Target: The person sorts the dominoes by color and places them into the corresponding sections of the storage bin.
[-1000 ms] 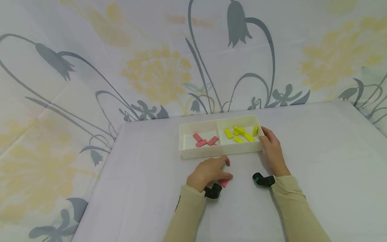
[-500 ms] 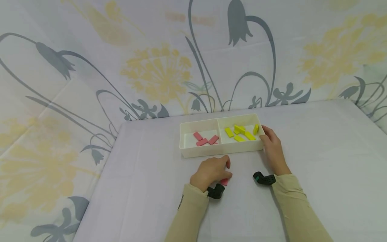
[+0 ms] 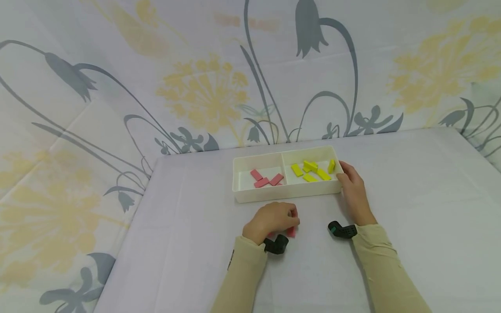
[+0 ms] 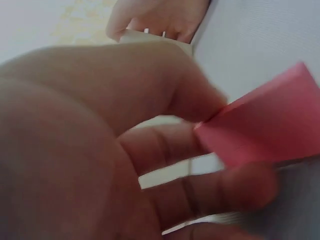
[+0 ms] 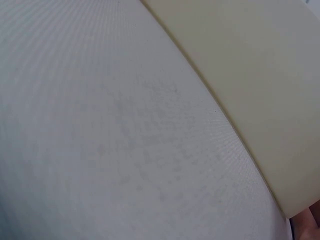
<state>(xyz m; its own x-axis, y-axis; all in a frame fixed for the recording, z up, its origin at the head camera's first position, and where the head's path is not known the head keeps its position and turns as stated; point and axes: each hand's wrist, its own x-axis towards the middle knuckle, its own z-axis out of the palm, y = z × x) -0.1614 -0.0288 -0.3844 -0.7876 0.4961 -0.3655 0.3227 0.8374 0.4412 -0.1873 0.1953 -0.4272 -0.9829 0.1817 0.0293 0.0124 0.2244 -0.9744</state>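
Pinched between thumb and fingertips of the left hand (image 3: 272,218), a pink block (image 4: 265,125) sits tilted, one corner up; the left wrist view shows the thumb on top and curled fingers (image 4: 220,192) beneath it. From the head view only a sliver of that pink block (image 3: 291,231) peeks out under the hand, just above the table (image 3: 411,208), near the front wall of the white tray (image 3: 285,192). Whether the block is touching the cloth is hard to tell, as the hand covers most of it.

Right hand (image 3: 354,191) rests against the tray's right end, fingers curved round its corner, holding it. The right wrist view shows just tray wall (image 5: 260,80) and table surface (image 5: 100,140), w/ a bit of finger at the lower right edge.

Tray has 2 compartments: pink blocks (image 3: 267,179) lie flat in the left one, yellow blocks (image 3: 311,171) in the right one, one of them leaning on edge by the right wall.

Vs. a second ago: left hand has curled tighter over the block and drawn slightly back toward the person, so less pink shows. Right hand and tray have not moved. Block count in the tray is unchanged.

Floral cloth (image 3: 203,91) hangs behind the table.
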